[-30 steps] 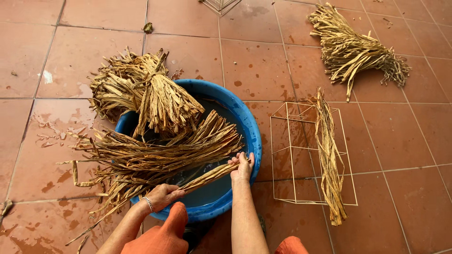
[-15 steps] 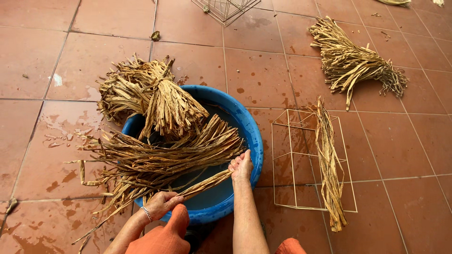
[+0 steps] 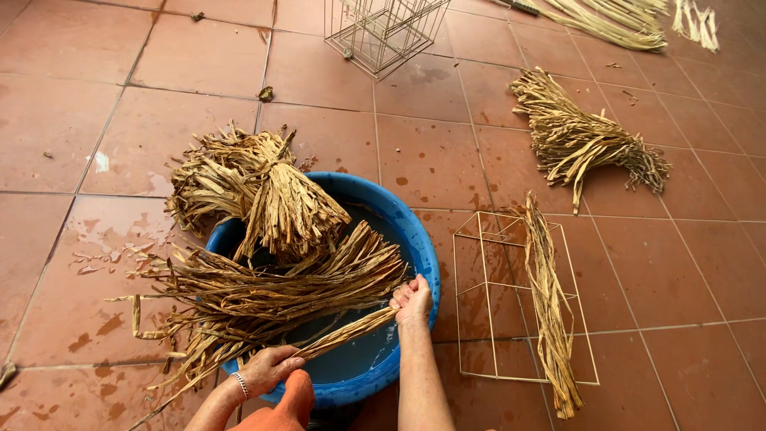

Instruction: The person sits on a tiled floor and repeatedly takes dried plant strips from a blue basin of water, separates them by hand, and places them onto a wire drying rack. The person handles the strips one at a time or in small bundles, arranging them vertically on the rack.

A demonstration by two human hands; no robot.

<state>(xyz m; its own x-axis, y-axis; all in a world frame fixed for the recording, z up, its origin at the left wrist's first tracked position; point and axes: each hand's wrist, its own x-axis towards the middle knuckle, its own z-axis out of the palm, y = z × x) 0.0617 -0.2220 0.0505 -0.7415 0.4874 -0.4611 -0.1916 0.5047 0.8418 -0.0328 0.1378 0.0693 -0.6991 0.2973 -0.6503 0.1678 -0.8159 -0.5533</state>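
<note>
While water pools in a blue plastic basin point(image 3: 415, 239) on a wet terracotta tile floor point(image 3: 72, 136), a person stretches a thin strand of dried plant fibre point(image 3: 347, 334) across its near rim, the left hand point(image 3: 267, 369) closed around one end and the right hand point(image 3: 412, 300) clenched on the other. Both grips look firm, the strand drawn nearly straight between them just above the water. A flat sheaf of the same brown fibre point(image 3: 263, 291) lies across the basin, and a tied bundle point(image 3: 255, 195) leans on its far rim, spilling onto the tiles. The strand appears light and flexible, probably softened and slick from soaking, yet liable to split along its length; holding it near both ends, as here, seems the safest purchase. To the right, a white wire frame point(image 3: 479, 319) lies on the floor with a loose hank of fibre point(image 3: 550, 311) draped over it. Another bundle point(image 3: 578, 140) rests further off, and a second wire frame point(image 3: 383, 32) stands beyond the basin.
</note>
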